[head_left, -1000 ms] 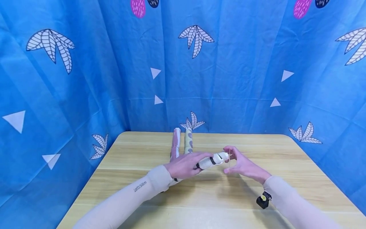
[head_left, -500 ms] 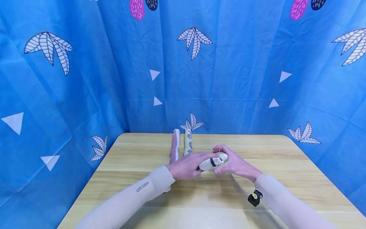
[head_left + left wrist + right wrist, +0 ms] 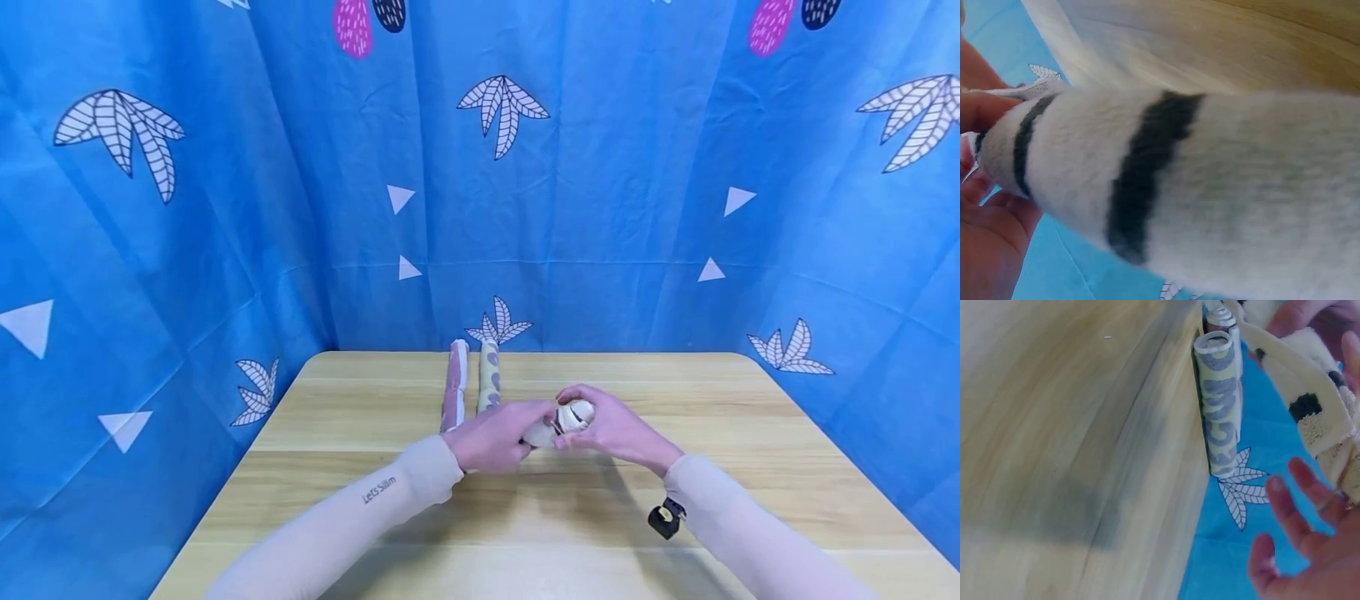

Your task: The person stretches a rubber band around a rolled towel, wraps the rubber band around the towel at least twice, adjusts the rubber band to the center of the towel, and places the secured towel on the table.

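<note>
A rolled towel (image 3: 538,434), white with black stripes, is held slanted above the table by my left hand (image 3: 495,437). Its fleecy surface fills much of the left wrist view, with fingers gripping it at the left edge. My right hand (image 3: 618,432) curls thumb and fingers around the towel's right end in the head view. In the right wrist view, fingers (image 3: 1297,519) reach toward the pale roll. The thin band seen earlier across the right hand cannot be clearly made out.
Behind the left hand, a pink-and-white roll (image 3: 454,385) and a yellowish roll with grey spots (image 3: 489,377) lie side by side on the wooden table (image 3: 360,517). A blue patterned curtain (image 3: 630,192) surrounds the table. A small black device (image 3: 666,518) sits on the right wrist.
My right hand has moved left, from just off the towel's end to around it. A thin band stretched between its thumb and finger was visible earlier. The left hand has barely moved.
</note>
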`<state>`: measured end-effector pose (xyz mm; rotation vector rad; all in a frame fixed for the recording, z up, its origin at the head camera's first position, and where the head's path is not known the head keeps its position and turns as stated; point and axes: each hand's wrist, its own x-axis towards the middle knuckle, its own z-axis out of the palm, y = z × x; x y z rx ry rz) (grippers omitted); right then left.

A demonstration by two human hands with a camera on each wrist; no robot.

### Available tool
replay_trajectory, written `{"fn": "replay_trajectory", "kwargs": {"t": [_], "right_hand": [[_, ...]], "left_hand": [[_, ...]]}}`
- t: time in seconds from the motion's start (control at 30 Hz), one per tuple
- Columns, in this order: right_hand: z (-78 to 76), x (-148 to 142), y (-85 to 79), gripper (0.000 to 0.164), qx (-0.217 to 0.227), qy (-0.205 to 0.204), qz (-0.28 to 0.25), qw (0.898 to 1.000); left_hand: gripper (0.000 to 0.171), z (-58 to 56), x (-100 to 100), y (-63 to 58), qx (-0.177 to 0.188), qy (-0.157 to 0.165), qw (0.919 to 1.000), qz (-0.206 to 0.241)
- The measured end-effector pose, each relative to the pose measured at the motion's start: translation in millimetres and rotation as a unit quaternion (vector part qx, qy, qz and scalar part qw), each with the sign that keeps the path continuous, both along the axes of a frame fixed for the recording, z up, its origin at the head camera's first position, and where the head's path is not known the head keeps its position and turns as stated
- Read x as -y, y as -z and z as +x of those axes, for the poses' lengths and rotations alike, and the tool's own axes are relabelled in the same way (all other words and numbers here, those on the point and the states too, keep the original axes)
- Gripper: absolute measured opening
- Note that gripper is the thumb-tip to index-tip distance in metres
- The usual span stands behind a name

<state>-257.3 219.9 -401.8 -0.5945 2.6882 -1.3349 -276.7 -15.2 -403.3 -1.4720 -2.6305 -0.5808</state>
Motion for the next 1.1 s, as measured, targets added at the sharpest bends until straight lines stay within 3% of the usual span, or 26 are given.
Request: {"fn": "replay_trajectory", "kwargs": {"t": [0.07, 0.17, 0.4, 0.53, 0.7, 0.87, 0.97, 1.03, 1.1], "right_hand": [[0.9, -2, 1.2, 0.059, 0.004, 0.021, 0.008, 1.0], [2.3, -4, 1.8, 0.049, 0.036, 0.032, 0.0, 0.999], [8.0, -9, -1.2, 0.049, 0.151, 0.007, -0.054, 0.987], [8.4, -1, 1.0, 0.047, 0.132, 0.021, -0.048, 0.99], [3.9, 16, 2.5, 0.043, 0.083, 0.053, -0.017, 0.995], [0.9, 20, -1.9, 0.065, 0.09, 0.117, 0.039, 0.988], [-2.9, 20, 0.9, 0.08, 0.105, 0.151, 0.025, 0.983], [-7.3, 21, 6.1, 0.082, 0.101, 0.19, -0.025, 0.976], [-11.6, 22, 11.1, 0.074, 0.085, 0.25, -0.126, 0.956]], "left_hand": [[0.033, -1.6, 3, -1.1, 0.024, -0.01, 0.9994, 0.024], [0.026, -4.9, 9, -2.3, 0.03, -0.03, 0.9974, 0.058], [0.029, -11.7, 24, -4.1, 0.024, -0.08, 0.9866, 0.14], [0.029, -12.7, 26, -5.1, 0.031, -0.097, 0.9801, 0.17], [0.025, -13.6, 21, -8.5, 0.02, -0.096, 0.9743, 0.203], [0.023, -14.6, 17, -9.3, 0.048, -0.132, 0.9685, 0.205], [0.023, -11.1, 17, -9.9, 0.141, -0.128, 0.9514, 0.242], [0.021, -6.7, 17, -11.1, 0.22, -0.101, 0.931, 0.274], [0.02, -1.2, 17, -12.6, 0.299, -0.063, 0.9041, 0.299]]}}
